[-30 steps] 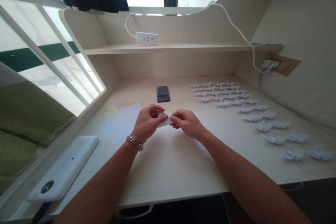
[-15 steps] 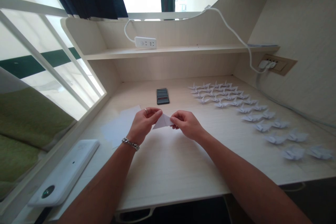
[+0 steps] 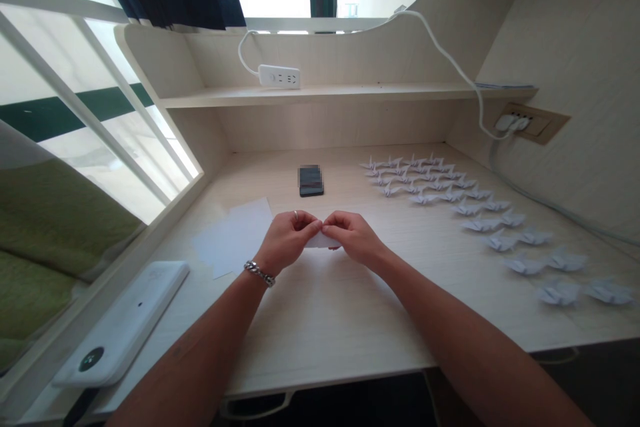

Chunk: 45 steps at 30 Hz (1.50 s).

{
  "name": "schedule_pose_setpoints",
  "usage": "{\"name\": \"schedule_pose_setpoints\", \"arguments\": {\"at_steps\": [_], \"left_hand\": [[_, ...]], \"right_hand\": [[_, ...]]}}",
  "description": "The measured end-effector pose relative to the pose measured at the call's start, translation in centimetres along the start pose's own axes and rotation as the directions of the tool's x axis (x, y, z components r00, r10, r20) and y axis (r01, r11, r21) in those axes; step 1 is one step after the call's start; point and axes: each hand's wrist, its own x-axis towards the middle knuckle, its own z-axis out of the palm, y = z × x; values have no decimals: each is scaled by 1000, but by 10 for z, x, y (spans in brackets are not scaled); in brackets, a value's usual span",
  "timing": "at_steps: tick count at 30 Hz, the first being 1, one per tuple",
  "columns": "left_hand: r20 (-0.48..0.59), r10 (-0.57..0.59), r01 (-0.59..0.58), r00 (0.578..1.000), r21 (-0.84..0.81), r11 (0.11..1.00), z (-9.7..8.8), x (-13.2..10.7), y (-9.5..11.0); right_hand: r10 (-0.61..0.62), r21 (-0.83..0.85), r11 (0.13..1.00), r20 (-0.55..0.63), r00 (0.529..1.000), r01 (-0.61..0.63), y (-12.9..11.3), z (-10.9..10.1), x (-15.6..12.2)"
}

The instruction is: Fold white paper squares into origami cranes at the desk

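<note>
A small folded piece of white paper (image 3: 320, 240) is pinched between my two hands, just above the middle of the desk. My left hand (image 3: 287, 235), with a ring and a chain bracelet, grips its left side between thumb and fingers. On the other side my right hand (image 3: 354, 237) holds the paper the same way, and the two thumbs almost meet at its top. Fingers cover most of the paper, so only its lower part shows. Flat white sheets (image 3: 235, 235) lie on the desk left of my left hand.
Several folded paper cranes (image 3: 470, 207) stand in rows on the right of the desk (image 3: 345, 320). Beyond my hands lies a small dark phone-like object (image 3: 311, 181). A white device (image 3: 130, 320) rests at the left edge. On the shelf sits a power strip (image 3: 279, 77).
My left hand has moved right, close to my right hand. The paper, a visible triangle before, is now mostly covered by my fingers.
</note>
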Motion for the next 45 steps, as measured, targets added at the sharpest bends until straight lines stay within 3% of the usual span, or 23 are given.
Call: {"name": "schedule_pose_setpoints", "arguments": {"at_steps": [9,16,19,24,26,32,35,41,45], "left_hand": [[-142,-143,106,979,-240,965,-10,3,1],[-265,-155,63,952,-326,943,-32,9,-3],[-244,-135,72,960,-253,965,-27,7,-2],[-67,-40,36,997,-70,997,-4,2,0],[-64,-33,29,997,-63,998,-1,1,0],[-247,-103,55,964,-197,979,-17,5,-1],[-276,-123,46,953,-272,961,-19,6,-2],[-171,-112,73,979,-221,973,-8,5,-2],[-4,-70,69,998,-129,989,-8,3,-2]], "right_hand": [[71,29,997,44,997,-72,-11,-4,-4],[79,58,995,-3,997,-79,-15,-14,-3],[60,18,998,-64,996,-59,-12,-14,-2],[-41,-80,996,-45,998,38,-3,-7,0],[-43,-116,993,-43,998,37,-1,-6,0],[28,-55,998,-20,999,-29,-8,-15,-1],[61,-13,998,-72,996,-62,-11,-16,-1],[-19,-15,1000,-51,998,18,-6,-13,1],[-8,-63,998,-49,999,5,-1,-13,2]]}}
